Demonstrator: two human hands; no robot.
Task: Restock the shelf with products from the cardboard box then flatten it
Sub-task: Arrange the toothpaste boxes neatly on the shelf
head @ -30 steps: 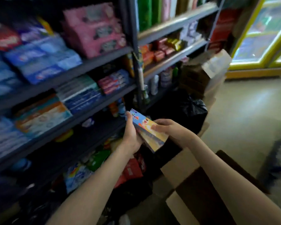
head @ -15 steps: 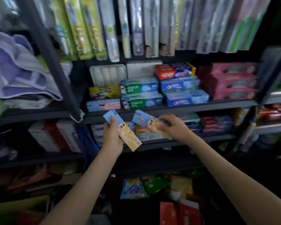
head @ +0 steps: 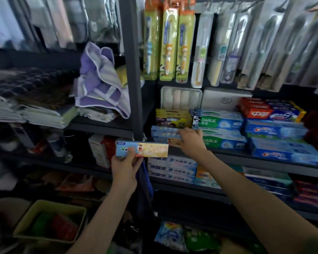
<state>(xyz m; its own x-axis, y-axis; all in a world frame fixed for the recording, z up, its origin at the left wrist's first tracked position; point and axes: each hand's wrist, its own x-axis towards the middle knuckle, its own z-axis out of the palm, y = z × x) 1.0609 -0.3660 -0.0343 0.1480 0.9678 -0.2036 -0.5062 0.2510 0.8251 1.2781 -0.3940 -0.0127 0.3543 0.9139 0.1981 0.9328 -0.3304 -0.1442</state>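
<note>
Dark metal shelving (head: 233, 155), crowded with toothpaste, seems mid-restock: the right hand (head: 191, 143) curls round one toothpaste box (head: 173, 142), setting it on a matching stack (head: 162, 129), the left hand (head: 126, 166) grips a second box (head: 145, 149) just below, and the cardboard box, out of view, presumably awaits flattening.

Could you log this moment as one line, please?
left hand: holds toothpaste box | right hand: grips second box on shelf | restocking

The right hand's (head: 191, 142) grip on the toothpaste box (head: 173, 143) is hemmed in: yellow boxes (head: 173, 119) just above, Darlie cartons (head: 220, 123) right, upright post (head: 134, 88) left.
</note>
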